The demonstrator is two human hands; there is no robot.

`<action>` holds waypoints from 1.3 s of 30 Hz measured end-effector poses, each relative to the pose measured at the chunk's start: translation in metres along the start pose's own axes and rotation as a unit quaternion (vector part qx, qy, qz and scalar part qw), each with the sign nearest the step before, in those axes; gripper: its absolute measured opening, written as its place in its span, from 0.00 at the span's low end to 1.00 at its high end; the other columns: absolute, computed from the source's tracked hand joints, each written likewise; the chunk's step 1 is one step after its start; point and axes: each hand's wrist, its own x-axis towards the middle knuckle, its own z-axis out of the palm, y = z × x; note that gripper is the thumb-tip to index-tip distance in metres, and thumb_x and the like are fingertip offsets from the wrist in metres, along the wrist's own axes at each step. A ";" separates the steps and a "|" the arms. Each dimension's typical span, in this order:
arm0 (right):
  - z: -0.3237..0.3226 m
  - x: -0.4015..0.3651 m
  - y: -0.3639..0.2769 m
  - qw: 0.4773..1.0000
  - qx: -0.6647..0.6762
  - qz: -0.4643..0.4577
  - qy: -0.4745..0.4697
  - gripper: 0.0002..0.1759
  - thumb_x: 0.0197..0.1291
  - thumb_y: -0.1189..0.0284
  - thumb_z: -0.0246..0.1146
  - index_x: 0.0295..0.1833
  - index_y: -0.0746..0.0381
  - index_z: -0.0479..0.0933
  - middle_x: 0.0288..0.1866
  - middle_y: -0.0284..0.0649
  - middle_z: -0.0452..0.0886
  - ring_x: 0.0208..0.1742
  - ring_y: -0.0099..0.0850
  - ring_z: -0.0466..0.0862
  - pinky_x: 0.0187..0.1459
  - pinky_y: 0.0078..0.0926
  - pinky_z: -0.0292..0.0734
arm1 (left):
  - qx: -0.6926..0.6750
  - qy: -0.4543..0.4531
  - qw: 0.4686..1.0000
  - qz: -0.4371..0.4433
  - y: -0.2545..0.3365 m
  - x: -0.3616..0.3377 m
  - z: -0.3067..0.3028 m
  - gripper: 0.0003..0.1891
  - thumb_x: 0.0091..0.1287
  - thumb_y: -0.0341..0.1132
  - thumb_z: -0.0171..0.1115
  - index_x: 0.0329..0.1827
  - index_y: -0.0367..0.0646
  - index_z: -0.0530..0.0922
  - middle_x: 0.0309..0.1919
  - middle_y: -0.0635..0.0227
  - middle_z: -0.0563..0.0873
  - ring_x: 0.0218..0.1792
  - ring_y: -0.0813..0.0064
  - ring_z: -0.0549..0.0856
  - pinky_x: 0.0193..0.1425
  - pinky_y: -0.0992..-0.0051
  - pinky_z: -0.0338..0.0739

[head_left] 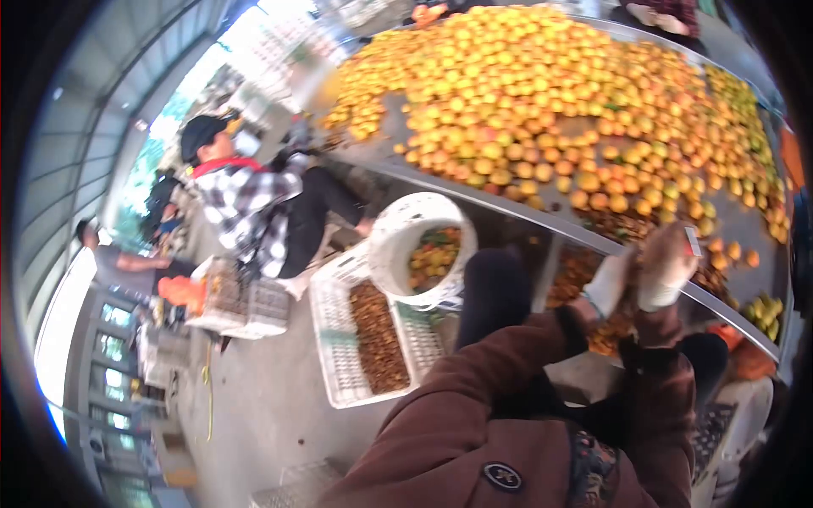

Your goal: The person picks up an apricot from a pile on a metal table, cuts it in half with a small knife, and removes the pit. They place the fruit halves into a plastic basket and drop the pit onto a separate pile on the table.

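Over the metal edge of a broad table (pixel 508 207), my left hand (pixel 611 279) and my right hand (pixel 667 267) are close together, both in pale gloves. My right hand is closed, with a small flat white-and-red piece (pixel 693 241) sticking out at its fingers. My left hand overlaps it from the left, its fingers blurred and mostly hidden. Just beyond the hands lie yellow-orange fruits (pixel 508 110), heaped high across the table. Brown scraps (pixel 622 224) are scattered on the tabletop close to my fingers.
On my left, a white bucket (pixel 389 229) with fruit inside stands over a white crate (pixel 339 372) containing brown scraps. A person in a checked shirt (pixel 246 207) sits at the table's left side. More crates (pixel 262 305) stand behind, near another person (pixel 118 262).
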 end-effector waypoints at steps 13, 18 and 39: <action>-0.011 -0.007 0.004 0.995 -0.016 0.079 -0.052 0.08 0.65 0.70 0.60 0.34 0.59 0.70 0.22 0.26 0.65 0.17 0.16 0.63 0.18 0.15 0.54 | -0.160 -0.023 0.962 -0.219 0.031 0.003 0.007 0.16 0.74 0.50 0.48 0.43 0.48 0.75 0.22 0.71 0.80 0.13 0.80 0.79 0.12 0.85 0.68; -0.013 -0.003 -0.002 0.991 -0.061 0.105 -0.064 0.08 0.63 0.70 0.63 0.35 0.58 0.70 0.21 0.26 0.65 0.17 0.16 0.64 0.18 0.13 0.55 | -0.174 -0.056 0.939 -0.290 0.040 0.004 0.004 0.16 0.74 0.51 0.49 0.41 0.47 0.74 0.21 0.71 0.80 0.11 0.83 0.77 0.11 0.87 0.66; -0.025 0.014 -0.016 0.951 0.176 0.253 -0.028 0.24 0.72 0.60 0.53 0.22 0.51 0.57 0.13 0.24 0.52 0.10 0.17 0.48 0.11 0.19 0.43 | -0.243 -0.074 0.932 -0.259 0.024 -0.009 0.011 0.16 0.74 0.48 0.51 0.45 0.45 0.77 0.24 0.72 0.81 0.16 0.81 0.79 0.14 0.85 0.69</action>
